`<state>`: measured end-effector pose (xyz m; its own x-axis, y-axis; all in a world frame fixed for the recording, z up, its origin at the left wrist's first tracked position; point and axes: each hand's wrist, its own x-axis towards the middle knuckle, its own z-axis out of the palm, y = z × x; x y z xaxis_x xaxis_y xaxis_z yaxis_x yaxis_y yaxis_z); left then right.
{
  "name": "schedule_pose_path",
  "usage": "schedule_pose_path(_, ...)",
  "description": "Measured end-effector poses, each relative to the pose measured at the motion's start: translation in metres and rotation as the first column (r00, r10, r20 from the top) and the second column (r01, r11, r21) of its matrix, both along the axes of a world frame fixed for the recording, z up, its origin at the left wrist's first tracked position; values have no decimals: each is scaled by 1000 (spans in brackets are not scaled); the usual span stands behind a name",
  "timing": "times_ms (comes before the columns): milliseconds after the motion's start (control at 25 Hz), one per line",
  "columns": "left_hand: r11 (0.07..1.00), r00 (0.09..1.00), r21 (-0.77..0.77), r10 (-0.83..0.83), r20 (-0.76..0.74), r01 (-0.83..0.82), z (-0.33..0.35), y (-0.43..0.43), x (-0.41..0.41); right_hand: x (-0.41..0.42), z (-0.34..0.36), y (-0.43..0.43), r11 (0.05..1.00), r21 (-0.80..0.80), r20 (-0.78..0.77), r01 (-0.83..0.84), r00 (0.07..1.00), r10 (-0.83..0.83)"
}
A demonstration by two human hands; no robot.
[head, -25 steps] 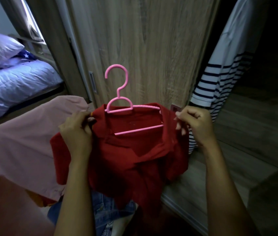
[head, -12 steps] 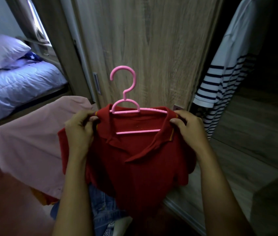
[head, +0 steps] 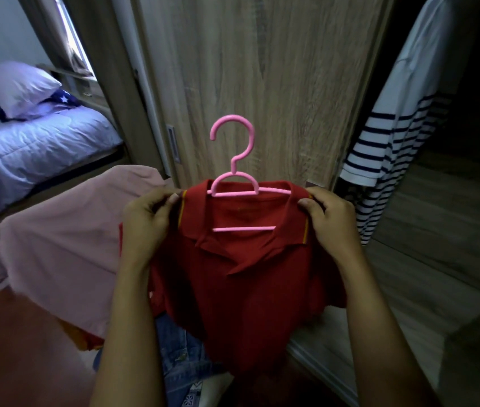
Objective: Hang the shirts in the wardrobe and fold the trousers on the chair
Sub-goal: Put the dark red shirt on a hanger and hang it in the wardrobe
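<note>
Red shirt (head: 247, 289) w/ pink hanger (head: 244, 229)

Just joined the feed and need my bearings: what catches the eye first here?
A red shirt on a pink hanger fills the centre, with the left hand and right hand each pinching a shoulder in front of the wooden door. To the right a striped shirt hangs in the dark opening. To the left a pink garment lies draped, with a bed behind it.
</note>
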<state>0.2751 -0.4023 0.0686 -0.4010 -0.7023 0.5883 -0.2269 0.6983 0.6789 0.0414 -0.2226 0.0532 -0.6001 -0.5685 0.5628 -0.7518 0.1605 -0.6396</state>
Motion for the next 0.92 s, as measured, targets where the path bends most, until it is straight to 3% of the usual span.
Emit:
schedule_pose_path(240,975,976,-58,211,-52,-214,4,-5,4,4,9,-1,992,51,-70,116,991,-112)
schedule_pose_path(400,995,995,-18,98,-37,-98,-1,-16,6,5,14,0,983,26,-86,184,980,-181)
schedule_pose_path(520,986,986,-29,161,-32,-162,-6,-25,10,5,13,-3,993,0,-6,119,993,-119)
schedule_pose_path(720,994,988,-103,40,147,-25,-2,-27,5,6,14,-7,996,-50,42,67,997,-65)
schedule_pose_path(920,993,988,-64,102,117,-95,-9,-26,-1,3,14,-7,996,-82,38,37,999,-34)
